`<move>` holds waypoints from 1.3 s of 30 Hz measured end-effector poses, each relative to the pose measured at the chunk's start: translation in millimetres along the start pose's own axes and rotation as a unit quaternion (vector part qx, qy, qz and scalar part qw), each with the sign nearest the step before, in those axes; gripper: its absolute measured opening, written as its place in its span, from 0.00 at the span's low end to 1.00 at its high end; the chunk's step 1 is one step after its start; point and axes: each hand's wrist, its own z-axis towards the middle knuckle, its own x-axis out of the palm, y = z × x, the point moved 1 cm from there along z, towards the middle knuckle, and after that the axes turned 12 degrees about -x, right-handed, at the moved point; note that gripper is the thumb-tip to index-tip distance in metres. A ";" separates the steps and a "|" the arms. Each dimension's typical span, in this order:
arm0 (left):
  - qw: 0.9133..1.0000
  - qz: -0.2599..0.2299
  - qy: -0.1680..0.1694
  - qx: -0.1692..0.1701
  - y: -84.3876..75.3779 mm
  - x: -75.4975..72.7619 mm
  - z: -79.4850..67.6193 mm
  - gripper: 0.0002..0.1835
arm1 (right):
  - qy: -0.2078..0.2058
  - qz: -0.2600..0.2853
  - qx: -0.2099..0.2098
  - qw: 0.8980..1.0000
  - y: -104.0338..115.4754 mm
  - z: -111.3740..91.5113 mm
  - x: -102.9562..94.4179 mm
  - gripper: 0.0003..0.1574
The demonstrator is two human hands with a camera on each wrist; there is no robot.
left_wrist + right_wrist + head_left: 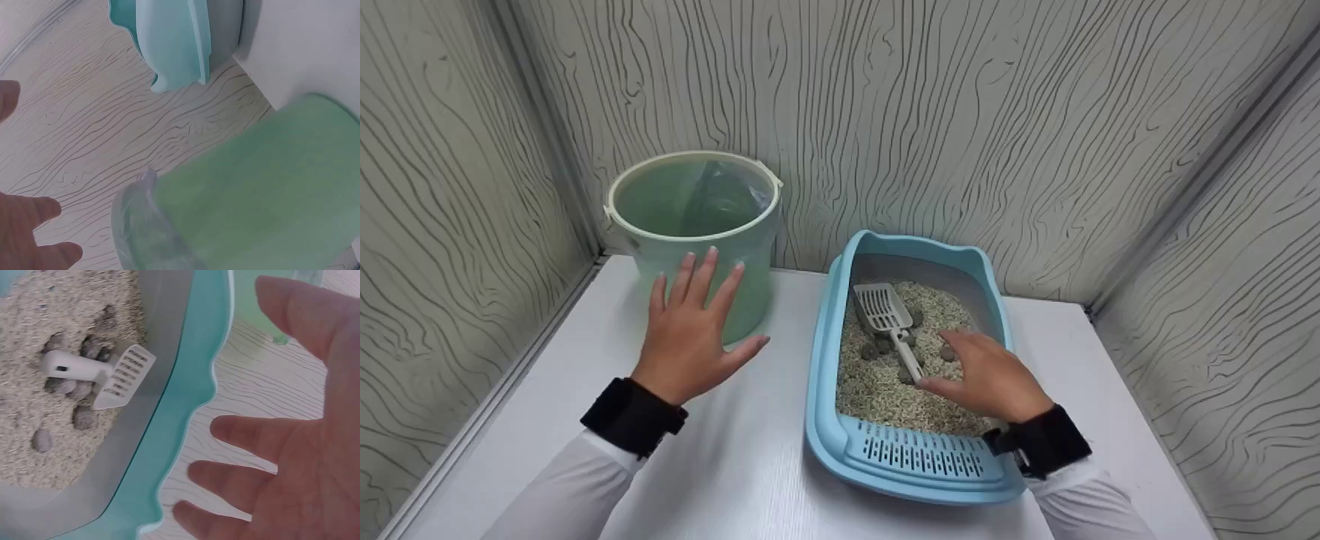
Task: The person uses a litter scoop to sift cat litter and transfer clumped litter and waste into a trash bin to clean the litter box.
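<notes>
A blue litter box (pixel 826 375) holds pale granular litter (pixel 877 405) with several dark clumps (pixel 949 352). On the litter lies a white slotted litter scoop (pixel 885 307), its handle pointing toward the near side. Over the box my right hand (pixel 990 375) hovers with fingers spread, the thumb close to the handle's end; the right wrist view shows nothing in its grasp. My left hand (pixel 686 337) is spread in front of a green bucket (pixel 757 277) and holds nothing. Whether it touches the bucket cannot be told.
A clear plastic liner (pixel 152 230) hangs over the bucket's rim. Both containers stand on a white table (pixel 750 457), the bucket left of the litter box. Wood-grain panels (pixel 840 112) rise behind and on both sides.
</notes>
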 end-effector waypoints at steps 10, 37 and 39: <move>0.999 0.028 -0.012 -0.013 21.8 -16.2 37.1 0.49 | 0.068 0.059 0.004 0.996 2.6 56.4 -14.9 0.59; 0.992 0.120 -0.015 -0.024 33.0 6.0 118.9 0.37 | 0.080 0.050 0.091 0.991 -21.1 124.2 58.6 0.15; 0.991 0.128 -0.001 -0.027 31.1 8.2 120.3 0.36 | 0.080 0.034 0.096 0.992 -18.3 122.5 60.8 0.15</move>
